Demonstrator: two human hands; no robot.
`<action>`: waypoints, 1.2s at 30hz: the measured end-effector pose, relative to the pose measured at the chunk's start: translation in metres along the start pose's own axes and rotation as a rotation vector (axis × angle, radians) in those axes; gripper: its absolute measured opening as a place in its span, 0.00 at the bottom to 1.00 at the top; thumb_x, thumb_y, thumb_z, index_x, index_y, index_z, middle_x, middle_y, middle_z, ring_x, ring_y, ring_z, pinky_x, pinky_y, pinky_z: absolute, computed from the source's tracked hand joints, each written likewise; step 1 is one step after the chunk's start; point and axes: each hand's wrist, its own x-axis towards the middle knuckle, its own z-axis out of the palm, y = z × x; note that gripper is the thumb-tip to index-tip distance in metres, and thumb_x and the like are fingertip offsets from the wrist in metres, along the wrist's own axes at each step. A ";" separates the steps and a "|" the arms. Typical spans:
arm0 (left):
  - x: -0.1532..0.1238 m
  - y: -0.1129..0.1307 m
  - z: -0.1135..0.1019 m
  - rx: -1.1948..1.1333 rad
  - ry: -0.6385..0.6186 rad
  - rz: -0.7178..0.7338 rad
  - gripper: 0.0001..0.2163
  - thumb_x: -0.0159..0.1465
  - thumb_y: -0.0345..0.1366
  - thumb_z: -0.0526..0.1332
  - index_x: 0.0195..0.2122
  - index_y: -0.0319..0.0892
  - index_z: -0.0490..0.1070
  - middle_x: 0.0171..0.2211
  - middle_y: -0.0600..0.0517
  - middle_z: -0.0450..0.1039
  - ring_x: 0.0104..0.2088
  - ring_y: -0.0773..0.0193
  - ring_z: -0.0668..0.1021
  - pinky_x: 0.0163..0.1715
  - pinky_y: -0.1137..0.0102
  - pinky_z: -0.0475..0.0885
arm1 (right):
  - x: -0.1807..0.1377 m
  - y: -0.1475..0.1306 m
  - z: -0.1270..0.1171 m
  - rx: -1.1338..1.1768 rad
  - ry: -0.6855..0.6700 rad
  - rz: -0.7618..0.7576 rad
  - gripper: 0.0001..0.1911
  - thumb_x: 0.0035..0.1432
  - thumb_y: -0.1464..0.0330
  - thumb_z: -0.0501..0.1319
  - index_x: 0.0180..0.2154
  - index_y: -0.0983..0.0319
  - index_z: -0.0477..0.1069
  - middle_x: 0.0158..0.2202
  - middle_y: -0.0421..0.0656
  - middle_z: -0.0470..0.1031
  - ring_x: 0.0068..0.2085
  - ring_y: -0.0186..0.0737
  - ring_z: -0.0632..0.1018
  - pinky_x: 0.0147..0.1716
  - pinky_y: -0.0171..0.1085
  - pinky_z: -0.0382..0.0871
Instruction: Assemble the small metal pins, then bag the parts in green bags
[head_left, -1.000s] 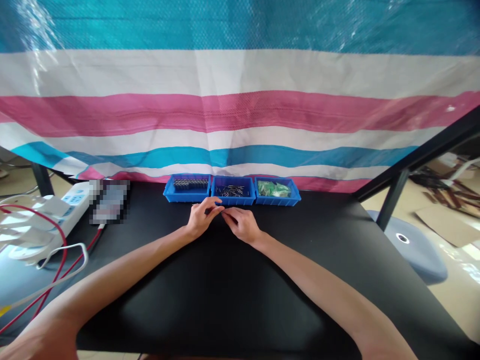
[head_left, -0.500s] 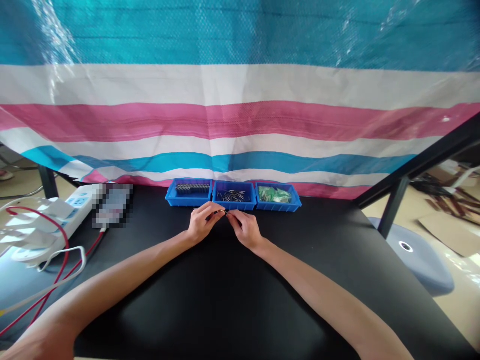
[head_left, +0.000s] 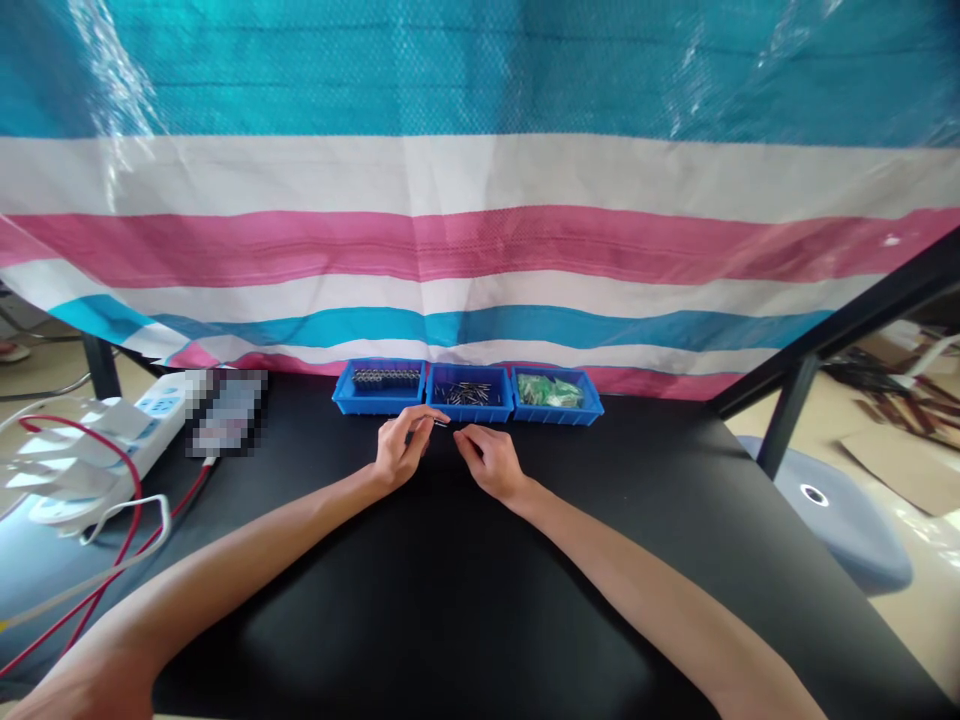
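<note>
The left hand [head_left: 400, 449] is pinching a small shiny part [head_left: 441, 423] at its two o'clock, apparently in a fine handling step. The right hand [head_left: 491, 459] is hovering at four o'clock from it, grip impossible to tell; the next move is probably calling for steady fingertips

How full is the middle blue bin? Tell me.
The middle bin is partly filled: thin metal pieces lie scattered inside, with bare blue showing around them.
</note>
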 end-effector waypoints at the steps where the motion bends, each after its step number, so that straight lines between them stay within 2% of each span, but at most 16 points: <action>1: 0.000 0.000 0.000 -0.010 0.006 -0.002 0.10 0.68 0.36 0.52 0.44 0.41 0.70 0.24 0.53 0.74 0.15 0.74 0.67 0.19 0.77 0.65 | 0.000 0.000 0.000 0.000 0.001 -0.002 0.17 0.67 0.65 0.50 0.28 0.61 0.70 0.24 0.41 0.71 0.25 0.33 0.73 0.27 0.31 0.64; 5: 0.000 -0.004 0.000 0.030 -0.011 0.034 0.09 0.68 0.36 0.52 0.43 0.41 0.70 0.26 0.53 0.73 0.18 0.74 0.69 0.23 0.77 0.67 | 0.001 -0.001 0.000 -0.006 0.003 -0.014 0.17 0.66 0.65 0.51 0.27 0.61 0.69 0.23 0.41 0.71 0.25 0.34 0.73 0.26 0.32 0.63; 10: 0.002 -0.007 0.000 0.136 -0.031 0.123 0.12 0.69 0.36 0.51 0.49 0.41 0.70 0.31 0.51 0.73 0.26 0.71 0.73 0.29 0.75 0.70 | 0.001 -0.002 -0.001 -0.026 -0.005 -0.007 0.17 0.67 0.65 0.50 0.26 0.61 0.69 0.23 0.41 0.71 0.24 0.34 0.73 0.26 0.32 0.64; 15: 0.005 -0.005 0.000 0.193 -0.043 0.182 0.13 0.68 0.33 0.53 0.51 0.42 0.71 0.31 0.50 0.74 0.28 0.70 0.74 0.30 0.75 0.71 | 0.001 -0.001 0.000 -0.014 -0.005 0.009 0.15 0.66 0.65 0.51 0.29 0.61 0.70 0.25 0.41 0.73 0.26 0.35 0.75 0.28 0.32 0.66; 19: 0.004 -0.006 0.001 0.211 -0.014 0.124 0.11 0.68 0.34 0.53 0.47 0.42 0.72 0.33 0.50 0.77 0.27 0.70 0.76 0.31 0.75 0.72 | 0.001 -0.002 -0.002 0.026 0.022 0.036 0.11 0.66 0.67 0.51 0.38 0.61 0.71 0.30 0.43 0.76 0.30 0.36 0.77 0.32 0.32 0.69; 22: 0.001 -0.010 0.002 0.192 0.025 0.044 0.10 0.67 0.37 0.55 0.45 0.41 0.72 0.32 0.51 0.78 0.25 0.70 0.77 0.30 0.76 0.73 | 0.001 -0.003 -0.003 0.022 0.034 0.052 0.13 0.65 0.67 0.52 0.48 0.61 0.69 0.28 0.41 0.76 0.28 0.36 0.77 0.30 0.32 0.70; 24: 0.001 -0.012 0.004 0.172 0.028 0.027 0.10 0.66 0.38 0.57 0.45 0.41 0.71 0.32 0.51 0.78 0.25 0.70 0.78 0.29 0.77 0.73 | 0.001 -0.004 -0.004 0.017 0.031 0.037 0.14 0.65 0.67 0.52 0.51 0.61 0.68 0.28 0.41 0.76 0.28 0.35 0.77 0.30 0.31 0.70; 30: 0.001 -0.017 0.006 0.166 -0.025 0.076 0.08 0.66 0.37 0.57 0.42 0.41 0.71 0.36 0.50 0.79 0.30 0.68 0.80 0.32 0.77 0.74 | 0.001 -0.003 -0.003 0.045 -0.012 -0.011 0.10 0.65 0.67 0.53 0.45 0.59 0.70 0.35 0.43 0.78 0.33 0.37 0.79 0.34 0.32 0.71; 36: 0.001 -0.016 0.005 0.188 -0.030 0.087 0.08 0.65 0.37 0.58 0.43 0.41 0.71 0.33 0.52 0.78 0.27 0.70 0.78 0.30 0.77 0.73 | 0.000 -0.002 -0.001 0.068 -0.020 -0.034 0.09 0.65 0.67 0.53 0.40 0.60 0.71 0.33 0.43 0.78 0.33 0.37 0.79 0.33 0.32 0.70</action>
